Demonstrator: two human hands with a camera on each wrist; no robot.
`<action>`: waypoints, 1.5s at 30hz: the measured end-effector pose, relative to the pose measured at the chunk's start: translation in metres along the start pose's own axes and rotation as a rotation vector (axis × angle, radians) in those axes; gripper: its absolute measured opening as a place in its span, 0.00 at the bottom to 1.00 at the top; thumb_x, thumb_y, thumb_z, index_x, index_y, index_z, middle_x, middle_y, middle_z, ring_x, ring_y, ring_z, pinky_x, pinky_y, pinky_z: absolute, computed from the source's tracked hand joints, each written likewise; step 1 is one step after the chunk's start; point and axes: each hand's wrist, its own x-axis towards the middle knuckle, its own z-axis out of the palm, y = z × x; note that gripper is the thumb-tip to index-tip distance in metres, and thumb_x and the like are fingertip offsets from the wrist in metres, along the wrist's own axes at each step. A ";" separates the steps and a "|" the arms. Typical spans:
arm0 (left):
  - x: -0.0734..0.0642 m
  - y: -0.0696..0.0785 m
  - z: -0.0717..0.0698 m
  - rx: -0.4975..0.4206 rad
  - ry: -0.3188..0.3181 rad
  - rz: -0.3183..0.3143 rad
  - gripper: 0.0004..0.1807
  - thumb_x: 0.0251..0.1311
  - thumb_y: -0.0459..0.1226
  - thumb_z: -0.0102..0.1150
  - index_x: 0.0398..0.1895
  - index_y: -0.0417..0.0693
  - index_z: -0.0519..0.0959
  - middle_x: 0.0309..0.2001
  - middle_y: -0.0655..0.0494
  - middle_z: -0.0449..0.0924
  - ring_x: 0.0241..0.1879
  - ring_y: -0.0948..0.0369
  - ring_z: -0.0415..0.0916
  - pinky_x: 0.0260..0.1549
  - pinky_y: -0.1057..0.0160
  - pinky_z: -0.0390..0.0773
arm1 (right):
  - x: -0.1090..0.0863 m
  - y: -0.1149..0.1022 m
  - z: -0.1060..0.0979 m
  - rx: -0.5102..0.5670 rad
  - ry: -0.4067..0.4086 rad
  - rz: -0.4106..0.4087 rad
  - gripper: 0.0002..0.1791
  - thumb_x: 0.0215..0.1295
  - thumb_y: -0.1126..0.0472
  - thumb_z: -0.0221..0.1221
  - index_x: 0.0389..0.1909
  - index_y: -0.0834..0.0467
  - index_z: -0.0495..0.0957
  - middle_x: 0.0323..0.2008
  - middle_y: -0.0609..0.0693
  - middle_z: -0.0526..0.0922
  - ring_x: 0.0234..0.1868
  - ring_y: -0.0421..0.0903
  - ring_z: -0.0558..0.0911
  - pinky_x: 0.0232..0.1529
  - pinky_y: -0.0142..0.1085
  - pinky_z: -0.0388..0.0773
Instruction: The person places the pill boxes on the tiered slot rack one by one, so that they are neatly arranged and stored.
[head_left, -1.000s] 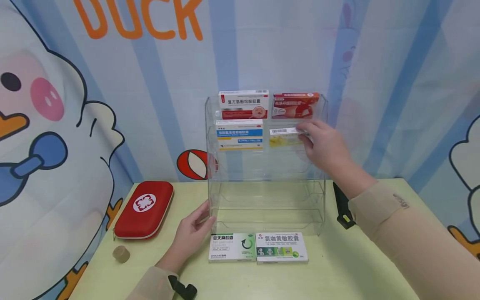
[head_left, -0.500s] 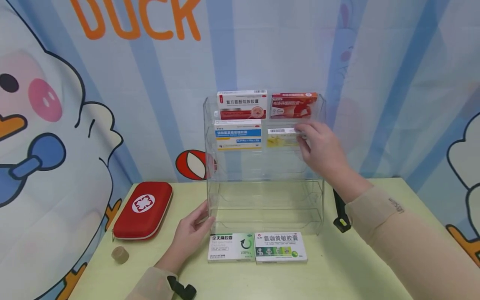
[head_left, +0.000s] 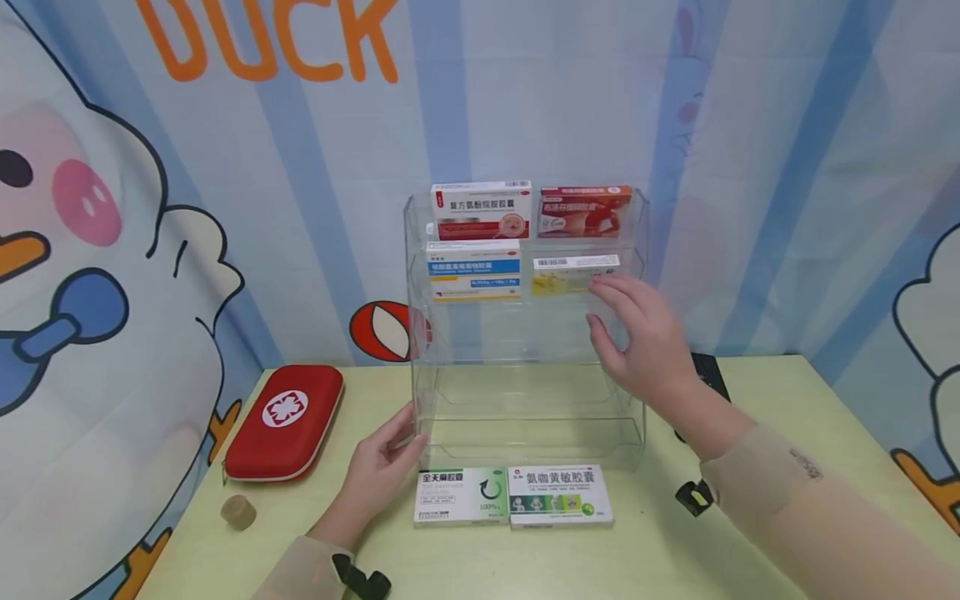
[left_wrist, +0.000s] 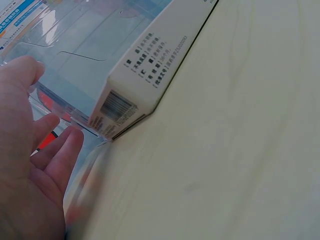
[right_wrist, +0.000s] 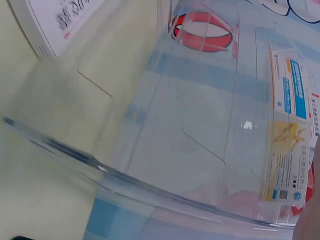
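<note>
A clear acrylic display rack [head_left: 525,421] stands upright on the table. My left hand [head_left: 377,468] holds its lower left side, thumb in front and fingers around the side wall. A white-and-yellow medicine box [head_left: 558,282] sits on the second tier, right side. Beside its lower right corner is my right hand [head_left: 647,337], thumb and fingers apart and nothing gripped; whether a fingertip touches the box cannot be told. A blue-and-white medicine box [head_left: 474,271] shares that tier. Above them stand a white-and-red medicine box [head_left: 482,211] and a red medicine box [head_left: 585,212].
Flat before the rack lie a white-and-green medicine box [head_left: 461,497] and a white medicine box with green pictures [head_left: 560,495]. A red zip case [head_left: 285,422] and a small cork-coloured stopper [head_left: 238,512] are at left. A printed curtain [head_left: 352,167] hangs behind.
My right hand has let go of the white-and-yellow medicine box and dropped slightly down and right, its fingers spreading. The box stays on the second tier. My left hand keeps its hold.
</note>
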 end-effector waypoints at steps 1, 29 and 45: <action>0.000 0.000 0.000 -0.001 0.000 0.004 0.35 0.77 0.38 0.67 0.84 0.46 0.69 0.80 0.46 0.74 0.74 0.46 0.80 0.67 0.58 0.85 | -0.003 -0.002 0.000 0.010 -0.003 -0.003 0.24 0.71 0.65 0.68 0.66 0.66 0.82 0.62 0.64 0.87 0.66 0.66 0.83 0.70 0.62 0.81; 0.000 -0.001 -0.001 0.004 -0.007 -0.016 0.35 0.78 0.40 0.67 0.85 0.56 0.69 0.80 0.52 0.75 0.75 0.50 0.80 0.65 0.66 0.84 | -0.120 -0.049 0.022 0.163 -0.170 0.057 0.24 0.83 0.49 0.61 0.67 0.61 0.81 0.55 0.53 0.89 0.51 0.48 0.86 0.59 0.28 0.83; 0.000 -0.001 -0.002 -0.015 -0.013 -0.001 0.35 0.77 0.38 0.67 0.85 0.55 0.69 0.78 0.49 0.77 0.74 0.48 0.81 0.62 0.75 0.82 | -0.151 -0.059 0.026 0.091 -0.272 0.077 0.24 0.64 0.60 0.74 0.62 0.55 0.85 0.56 0.46 0.90 0.55 0.46 0.89 0.60 0.37 0.87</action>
